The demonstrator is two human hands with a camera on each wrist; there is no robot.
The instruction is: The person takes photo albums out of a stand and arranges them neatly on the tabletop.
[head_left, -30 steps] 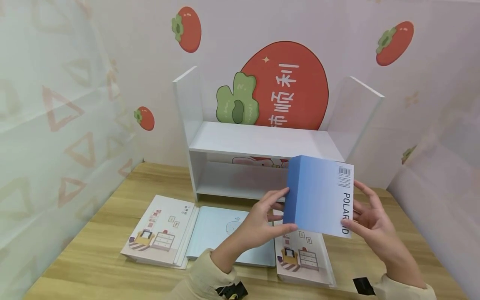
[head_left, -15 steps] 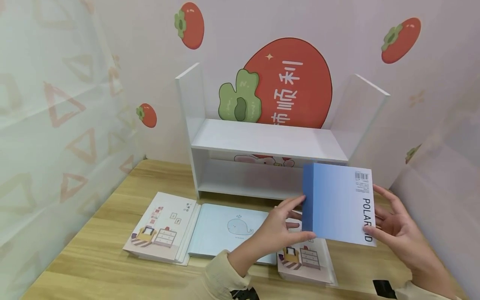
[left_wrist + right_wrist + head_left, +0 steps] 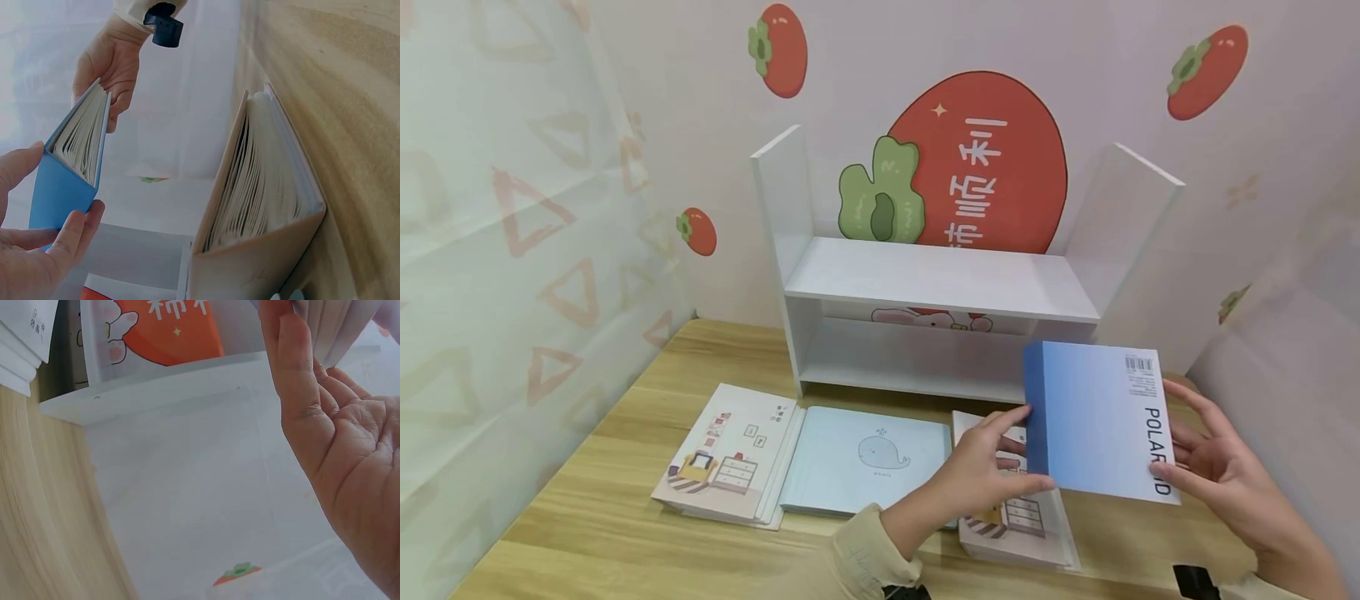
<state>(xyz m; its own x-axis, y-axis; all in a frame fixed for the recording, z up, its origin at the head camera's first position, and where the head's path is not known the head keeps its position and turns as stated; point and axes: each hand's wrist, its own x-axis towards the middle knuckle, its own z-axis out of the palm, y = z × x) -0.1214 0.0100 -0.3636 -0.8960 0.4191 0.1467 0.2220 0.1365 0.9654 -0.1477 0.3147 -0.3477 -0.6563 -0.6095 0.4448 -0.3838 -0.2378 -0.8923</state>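
A blue photo album (image 3: 1097, 417) lettered POLAROID is held up between both hands, above the table at the right. My left hand (image 3: 977, 471) pinches its spine side, thumb on the near cover and fingers behind. The opposite edge is pinched by my right hand (image 3: 1221, 467), its thumb over the lettering. In the left wrist view the thick pages of the blue album (image 3: 59, 194) show between its covers. The right wrist view catches my right hand (image 3: 337, 437) from the palm side, with only a corner of pages visible. Below my left hand lies a pale album (image 3: 1018, 533) with a room drawing, partly hidden.
A white two-tier shelf (image 3: 940, 275) stands at the back against a patterned wall. In front of it lie a light blue whale album (image 3: 865, 458) and a white album with a furniture drawing (image 3: 730, 458). Walls rise on the left and right of the wooden table (image 3: 587, 500).
Both hands have carried the blue album to the right and slightly down in the head view, uncovering the whale album. The grip looks the same, and the other albums stay in place.
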